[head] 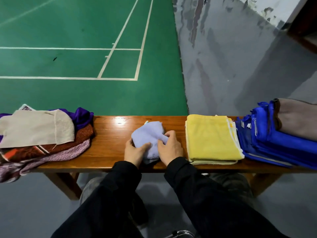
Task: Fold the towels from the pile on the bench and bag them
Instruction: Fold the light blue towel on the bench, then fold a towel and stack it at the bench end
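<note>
Two black sleeves (120,194) come up from the bottom, and each ends in a hand on the small blue towel (148,134). The left hand (134,150) holds the towel's near left edge, with its fingers (145,146) curled on the cloth. The right hand (169,146) pinches a fold on the towel's right side. This towel sits in the middle of the counter (109,134), well apart from the messy pile (39,138) on its left and just left of the folded yellow towel (211,138). Past the yellow one lie blue towels (267,145) with a brown one (296,119) on top. The blue towel is bunched, so its shape is hard to read, but it looks longest from the near edge of the counter to the far edge, with a corner pointing away. It is soft and lumpy, so the fold might slip open or come out crooked if either hand lets go too soon. No bag shows anywhere.
</note>
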Available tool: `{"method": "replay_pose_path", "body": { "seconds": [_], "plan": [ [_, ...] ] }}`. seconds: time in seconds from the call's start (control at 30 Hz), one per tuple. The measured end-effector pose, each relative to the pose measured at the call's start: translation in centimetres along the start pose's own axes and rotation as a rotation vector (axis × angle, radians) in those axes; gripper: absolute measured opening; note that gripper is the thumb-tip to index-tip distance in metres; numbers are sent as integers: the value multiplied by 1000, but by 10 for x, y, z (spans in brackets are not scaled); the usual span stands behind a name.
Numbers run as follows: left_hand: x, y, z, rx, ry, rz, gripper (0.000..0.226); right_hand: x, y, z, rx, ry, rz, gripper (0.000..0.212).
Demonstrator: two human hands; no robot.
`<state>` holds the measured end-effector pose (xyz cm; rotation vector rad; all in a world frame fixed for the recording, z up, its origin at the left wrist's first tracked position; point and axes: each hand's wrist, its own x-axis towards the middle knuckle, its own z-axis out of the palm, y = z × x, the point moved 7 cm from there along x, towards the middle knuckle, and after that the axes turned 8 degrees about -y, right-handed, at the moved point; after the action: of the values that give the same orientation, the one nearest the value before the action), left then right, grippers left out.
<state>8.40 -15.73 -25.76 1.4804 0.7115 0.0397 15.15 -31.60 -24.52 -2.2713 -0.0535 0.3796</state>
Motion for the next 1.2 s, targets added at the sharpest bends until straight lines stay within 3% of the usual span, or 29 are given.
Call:
{"method": "replay_pose_path", "body": {
  "seconds": [0.07, 0.23, 0.4, 0.47, 0.57, 0.67, 0.8, 0.9, 0.97, 1.07, 1.2],
  "plan": [
    [-9, 4, 3, -161, -92, 9, 70, -11, -14, -16, 206, 29, -20, 30],
    [-40, 73, 54, -409, -400, 267, 75, -34, -24, -100, 556, 201, -162, 60],
    [-48, 116, 128, -225, -506, 464, 77, -38, 11, -186, 609, 434, -168, 69],
    [-45, 109, 159, 14, -486, 470, 82, -34, 30, -202, 480, 468, -77, 73],
    [-49, 76, 198, 667, -407, 558, 85, -39, 51, -203, 37, 475, 26, 79],
    [-56, 67, 223, 811, -448, 671, 73, -43, 43, -196, -290, 500, -147, 63],
    [-54, 59, 231, 1032, -395, 758, 65, -17, 46, -173, -493, 280, -306, 54],
    [-41, 31, 218, 1126, -410, 605, 58, 1, 74, -155, -747, 56, -297, 70],
    [-35, 27, 213, 1125, -410, 667, 62, 5, 80, -160, -760, -7, -217, 78],
    [-30, 41, 197, 929, -364, 719, 71, 3, 47, -164, -764, 92, -281, 57],
    [-40, 49, 158, 711, -317, 626, 56, -19, 4, -143, -537, 169, -496, 41]
  ]
}}
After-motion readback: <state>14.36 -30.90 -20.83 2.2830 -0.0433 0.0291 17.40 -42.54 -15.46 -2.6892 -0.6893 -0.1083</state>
